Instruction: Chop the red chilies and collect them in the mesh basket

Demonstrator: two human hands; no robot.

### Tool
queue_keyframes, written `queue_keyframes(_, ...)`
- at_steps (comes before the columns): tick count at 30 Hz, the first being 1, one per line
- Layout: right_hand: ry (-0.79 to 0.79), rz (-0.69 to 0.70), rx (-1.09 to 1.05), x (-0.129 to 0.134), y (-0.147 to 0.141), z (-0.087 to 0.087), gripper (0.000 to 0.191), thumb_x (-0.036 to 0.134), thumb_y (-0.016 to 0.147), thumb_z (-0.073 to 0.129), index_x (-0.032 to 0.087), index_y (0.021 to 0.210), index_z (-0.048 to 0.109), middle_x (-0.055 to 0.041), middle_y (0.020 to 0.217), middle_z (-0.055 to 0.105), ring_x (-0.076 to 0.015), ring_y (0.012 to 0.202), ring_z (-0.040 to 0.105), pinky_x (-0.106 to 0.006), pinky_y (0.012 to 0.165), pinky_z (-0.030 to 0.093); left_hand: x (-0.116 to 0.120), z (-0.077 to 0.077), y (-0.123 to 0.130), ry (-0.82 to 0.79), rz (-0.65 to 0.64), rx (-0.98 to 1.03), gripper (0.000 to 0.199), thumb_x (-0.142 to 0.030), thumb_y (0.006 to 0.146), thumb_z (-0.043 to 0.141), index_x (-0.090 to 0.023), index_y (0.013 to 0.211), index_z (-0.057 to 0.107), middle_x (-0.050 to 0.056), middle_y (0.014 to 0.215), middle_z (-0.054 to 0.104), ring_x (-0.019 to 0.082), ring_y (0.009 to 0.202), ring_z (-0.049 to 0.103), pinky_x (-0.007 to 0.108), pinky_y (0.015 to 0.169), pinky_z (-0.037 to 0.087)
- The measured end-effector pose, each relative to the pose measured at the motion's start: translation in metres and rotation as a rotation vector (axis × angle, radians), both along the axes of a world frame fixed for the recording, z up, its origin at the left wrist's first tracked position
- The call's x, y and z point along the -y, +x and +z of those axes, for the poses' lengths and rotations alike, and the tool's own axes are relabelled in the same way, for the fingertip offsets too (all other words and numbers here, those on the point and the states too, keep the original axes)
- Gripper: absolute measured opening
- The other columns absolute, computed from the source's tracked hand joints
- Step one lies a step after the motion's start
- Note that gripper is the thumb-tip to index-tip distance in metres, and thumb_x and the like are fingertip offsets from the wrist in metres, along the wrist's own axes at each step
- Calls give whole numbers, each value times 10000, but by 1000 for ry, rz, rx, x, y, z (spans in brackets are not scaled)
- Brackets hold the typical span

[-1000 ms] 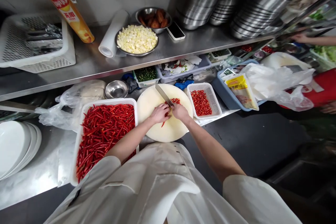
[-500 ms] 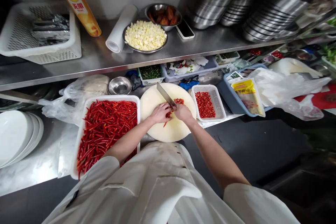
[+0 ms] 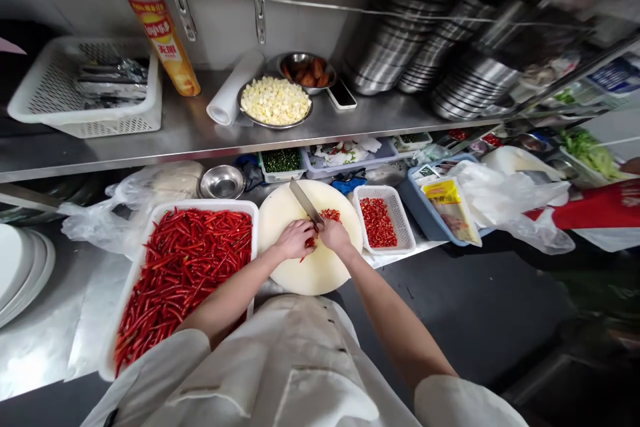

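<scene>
On a round white cutting board, my right hand is closed around the handle of a cleaver, its blade pointing up and left. My left hand presses red chilies to the board beside the blade, with its fingers curled over them. Chopped chili pieces lie just beyond my right hand. Left of the board stands a white tub full of whole red chilies. To the right, a white basket holds cut red chilies.
A steel shelf runs above the counter's back, bearing a bowl of chopped pale pieces, a phone and stacked steel pots. A blue bin with packages is at right. White plates stand far left.
The camera view has tilted upward, so the scene sits lower and more of the shelf shows. Both hands stay at the cleaver and chilies on the board.
</scene>
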State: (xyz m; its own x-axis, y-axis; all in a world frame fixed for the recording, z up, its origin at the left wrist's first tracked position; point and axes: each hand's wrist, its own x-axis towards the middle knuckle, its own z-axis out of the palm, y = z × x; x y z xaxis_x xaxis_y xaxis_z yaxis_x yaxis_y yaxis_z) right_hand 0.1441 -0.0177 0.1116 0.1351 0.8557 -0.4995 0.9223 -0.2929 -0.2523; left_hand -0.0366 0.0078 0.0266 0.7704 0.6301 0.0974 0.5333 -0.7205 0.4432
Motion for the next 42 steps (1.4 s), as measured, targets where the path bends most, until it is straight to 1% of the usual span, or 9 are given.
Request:
queue_keyframes(6,11,-19,5,2,-1,-1,382,382,1130,430,150,1298,683,-184,1250,772,-273,1168,737,-314,942,516,0,1,-6,0,-10,13,298,-418,888,777,-269,1144,735,67,1365,651,290,1334,551,457,1144,450)
queue_keyframes(11,2,34,-23,0,-2,-1,345,362,1122,450,164,1217,715,-174,1200,782,-277,1163,738,-316,977,510,5,-2,-8,4,1,-2,319,-457,906,763,-261,1156,739,76,1318,655,293,1295,559,463,1126,464)
queue_keyframes(16,6,14,5,4,-6,-2,371,377,1128,443,160,1306,686,-187,1256,765,-290,1184,734,-331,961,524,11,-3,-10,5,16,18,295,-408,904,753,-267,1162,741,81,1338,643,304,1358,523,475,1151,459)
queue_keyframes(21,-8,45,-3,9,-8,-1,363,391,1129,461,166,1282,702,-193,1245,768,-289,1197,729,-330,998,511,13,0,-15,-7,46,9,288,-439,934,730,-266,1164,737,88,1327,649,306,1304,550,478,1114,479)
queue_keyframes(25,-13,20,20,14,-12,-2,382,387,1145,435,149,1306,687,-190,1253,765,-270,1194,731,-302,971,509,15,1,-18,-16,61,12,278,-418,942,719,-268,1176,734,91,1326,648,308,1307,541,481,1118,475)
queue_keyframes(29,-14,65,3,16,-13,-1,366,380,1132,457,152,1274,706,-193,1256,768,-283,1191,731,-304,964,506,19,-1,-20,-32,76,15,290,-442,947,715,-264,1176,731,94,1328,643,309,1308,534,484,1122,474)
queue_keyframes(34,-20,39,41,19,-19,-2,398,372,1143,428,124,1311,690,-200,1248,769,-272,1205,724,-297,970,498,26,-1,-20,-35,100,42,276,-366,920,730,-250,1171,727,95,1308,640,303,1313,521,472,1162,457)
queue_keyframes(37,-30,69,20,20,-20,-1,402,382,1139,423,139,1274,713,-191,1244,773,-280,1191,729,-307,965,504,29,1,-21,-51,115,39,289,-375,914,736,-245,1172,722,101,1299,643,310,1290,533,476,1146,470)
queue_keyframes(42,-5,60,22,28,-19,-4,401,372,1137,419,146,1331,687,-184,1235,774,-287,1181,733,-313,952,511,34,3,-24,-53,140,69,203,-332,928,702,-254,1114,720,90,1281,649,296,1288,536,465,1159,461)
